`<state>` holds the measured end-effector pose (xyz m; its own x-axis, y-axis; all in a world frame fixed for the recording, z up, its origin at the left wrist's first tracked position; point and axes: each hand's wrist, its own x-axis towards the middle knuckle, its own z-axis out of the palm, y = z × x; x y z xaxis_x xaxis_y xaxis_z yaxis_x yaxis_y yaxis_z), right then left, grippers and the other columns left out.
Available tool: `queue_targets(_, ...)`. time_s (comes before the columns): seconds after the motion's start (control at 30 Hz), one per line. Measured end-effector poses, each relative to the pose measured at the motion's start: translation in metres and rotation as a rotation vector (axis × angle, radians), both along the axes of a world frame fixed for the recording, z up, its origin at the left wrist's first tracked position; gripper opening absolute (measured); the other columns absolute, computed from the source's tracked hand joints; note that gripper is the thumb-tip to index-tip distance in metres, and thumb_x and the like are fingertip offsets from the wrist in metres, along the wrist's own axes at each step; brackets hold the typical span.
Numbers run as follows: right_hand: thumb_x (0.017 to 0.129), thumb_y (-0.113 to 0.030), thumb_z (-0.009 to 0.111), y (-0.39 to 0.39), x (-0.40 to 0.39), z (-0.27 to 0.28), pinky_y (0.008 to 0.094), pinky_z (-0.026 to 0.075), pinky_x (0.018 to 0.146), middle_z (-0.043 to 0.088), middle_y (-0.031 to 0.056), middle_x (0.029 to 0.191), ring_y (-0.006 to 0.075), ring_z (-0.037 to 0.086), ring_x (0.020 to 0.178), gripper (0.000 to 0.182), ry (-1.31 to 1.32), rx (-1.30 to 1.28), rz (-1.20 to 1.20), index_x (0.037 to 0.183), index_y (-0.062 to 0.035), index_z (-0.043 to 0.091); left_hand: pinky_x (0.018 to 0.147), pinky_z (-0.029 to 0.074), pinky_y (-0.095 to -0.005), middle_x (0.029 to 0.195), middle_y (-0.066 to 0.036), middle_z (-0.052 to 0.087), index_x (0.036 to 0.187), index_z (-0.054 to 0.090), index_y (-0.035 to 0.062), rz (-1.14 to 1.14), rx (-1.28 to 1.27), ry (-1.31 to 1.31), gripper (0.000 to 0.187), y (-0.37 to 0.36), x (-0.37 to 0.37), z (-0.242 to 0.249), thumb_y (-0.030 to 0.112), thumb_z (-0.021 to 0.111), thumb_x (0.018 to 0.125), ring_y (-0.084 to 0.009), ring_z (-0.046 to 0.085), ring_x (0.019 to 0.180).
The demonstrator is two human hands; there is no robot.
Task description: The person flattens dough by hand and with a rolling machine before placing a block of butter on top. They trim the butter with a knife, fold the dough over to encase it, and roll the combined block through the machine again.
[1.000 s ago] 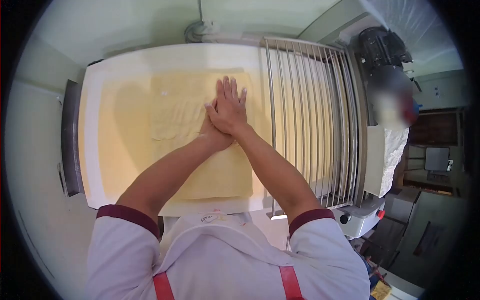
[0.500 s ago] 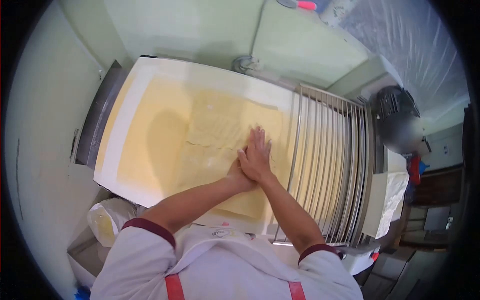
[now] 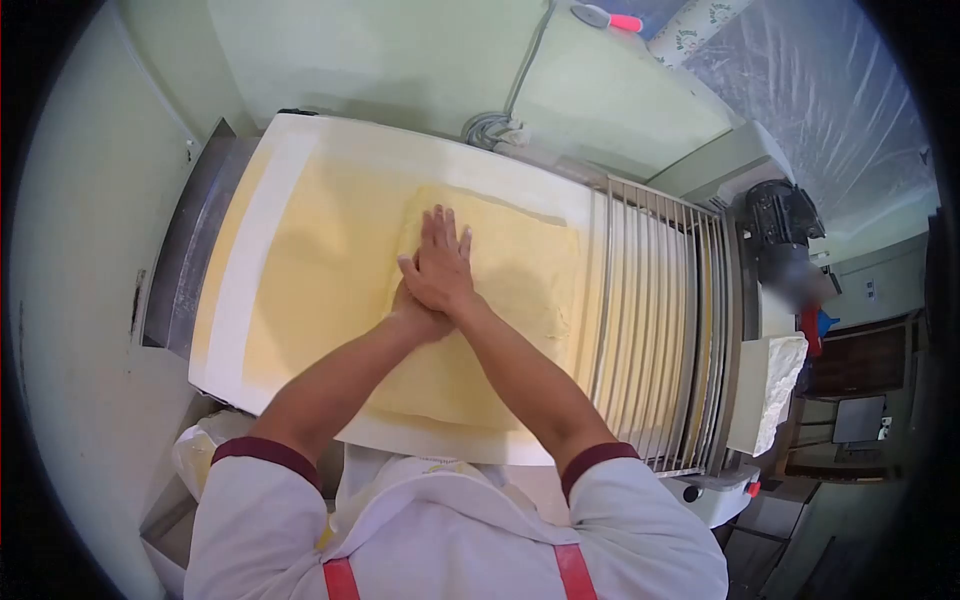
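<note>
A flat, pale yellow dough sheet [image 3: 510,300] lies on the flour-dusted belt [image 3: 460,155] of a machine. Near the sheet's left side, my right hand [image 3: 440,265] rests palm down with its fingers stretched out and pointing away from me. Partly beneath it is my left hand [image 3: 415,312], pressed to the dough; its fingers are hidden under the right hand. Neither hand visibly holds an object.
To the right is a metal bar guard [image 3: 650,330], with a black motor [image 3: 785,215] beyond it. A white block-like object [image 3: 770,395] stands right of the guard. A coiled cable [image 3: 487,128] lies behind the belt. A plastic bag [image 3: 200,450] sits at lower left.
Both hands have moved left across the dough, still one on top of the other. The camera view has shifted slightly.
</note>
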<state>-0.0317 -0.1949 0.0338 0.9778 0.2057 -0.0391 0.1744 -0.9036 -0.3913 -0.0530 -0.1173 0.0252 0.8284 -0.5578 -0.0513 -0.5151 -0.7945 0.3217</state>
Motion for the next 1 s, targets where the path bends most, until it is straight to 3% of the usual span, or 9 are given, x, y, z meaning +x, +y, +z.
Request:
queue_targets(0.07,0.091,-0.041,0.047,0.012,0.026,-0.005,0.0531,0.000,0.116,0.013,0.0242,0.156,0.0363,0.003,0.146,0.081,-0.001,-0.018,0.017,0.149,0.0027,0.012,0.116,0.016,-0.0436,0.151,-0.016,0.030,0.144,0.032,0.0090,0.063,0.027,-0.359,0.062,0.005,0.001,-0.006,0.038,0.043,0.091,-0.0361,0.020,0.140)
queue_targets(0.13,0.092,-0.042,0.045,0.009,0.015,-0.007,0.0520,0.002,0.117,0.014,0.0241,0.155,0.0354,0.003,0.146,0.079,-0.016,-0.007,-0.002,0.148,0.0043,0.015,0.116,0.016,-0.0444,0.151,-0.016,0.029,0.145,0.031,0.0098,0.061,0.069,-0.075,0.064,0.009,-0.012,0.002,0.041,0.045,0.090,-0.0360,0.019,0.140)
queue_targets(0.2,0.093,-0.040,0.044,0.008,0.009,-0.013,0.0498,0.004,0.117,0.017,0.0245,0.154,0.0357,0.007,0.146,0.076,-0.033,0.173,-0.088,0.148,0.0043,0.016,0.117,0.011,-0.0454,0.153,-0.019,0.023,0.148,0.024,0.0082,0.049,0.051,0.076,0.073,0.006,-0.003,0.011,0.045,0.046,0.090,-0.0346,0.011,0.144)
queue_targets(0.27,0.093,-0.037,0.044,-0.005,-0.005,-0.009,0.0478,0.007,0.117,0.021,0.0244,0.153,0.0353,0.012,0.145,0.073,-0.117,0.413,-0.150,0.147,0.0047,0.018,0.118,0.008,-0.0458,0.155,-0.020,0.019,0.150,0.020,0.0050,0.023,-0.043,-0.040,0.075,0.011,-0.016,0.003,0.045,0.044,0.092,-0.0331,0.007,0.146)
queue_targets(0.4,0.096,-0.031,0.041,-0.055,-0.157,0.031,0.0438,0.015,0.116,0.035,0.0224,0.147,0.0318,0.025,0.142,0.064,-0.240,1.004,-0.300,0.145,0.0056,0.023,0.118,0.005,-0.0467,0.157,-0.019,0.014,0.150,0.014,-0.0008,0.100,0.010,-0.099,0.074,0.015,-0.055,-0.019,0.044,0.038,0.096,-0.0309,0.007,0.147)
queue_targets(0.57,0.098,-0.048,0.036,-0.173,-0.294,0.065,0.0407,0.022,0.115,0.051,0.0186,0.135,0.0282,0.040,0.133,0.069,-0.410,0.852,-0.665,0.143,0.0034,0.032,0.118,0.002,-0.0479,0.158,-0.019,0.011,0.150,0.010,-0.0020,0.080,0.071,-0.098,0.074,0.005,-0.067,-0.015,0.044,0.035,0.098,-0.0288,0.006,0.147)
queue_targets(0.67,0.099,-0.046,0.037,-0.256,-0.370,0.104,0.0414,0.029,0.112,0.049,0.0240,0.134,0.0298,0.045,0.129,0.065,-0.743,0.664,-0.807,0.142,0.0026,0.033,0.117,0.002,-0.0497,0.158,-0.018,0.009,0.150,0.008,-0.0012,0.025,0.051,-0.057,0.076,-0.017,-0.107,-0.018,0.045,0.037,0.097,-0.0293,0.005,0.147)
queue_targets(0.83,0.101,-0.039,0.038,-0.389,-0.470,0.163,0.0388,0.032,0.108,0.057,0.0198,0.128,0.0261,0.050,0.122,0.054,-1.028,0.273,-1.007,0.138,0.0002,0.042,0.117,0.005,-0.0522,0.157,-0.021,0.010,0.150,0.010,-0.0033,0.099,0.134,-0.103,0.076,-0.040,-0.120,-0.007,0.042,0.041,0.097,-0.0312,0.007,0.147)
queue_targets(1.0,0.101,-0.033,0.043,-0.557,-0.541,0.180,0.0360,0.036,0.104,0.059,0.0144,0.124,0.0222,0.053,0.117,0.046,-0.903,0.247,-0.993,0.133,-0.0012,0.049,0.116,0.005,-0.0519,0.157,-0.022,0.012,0.149,0.012,-0.0048,0.066,0.075,-0.113,0.074,-0.143,-0.197,-0.011,0.037,0.043,0.096,-0.0319,0.011,0.146)
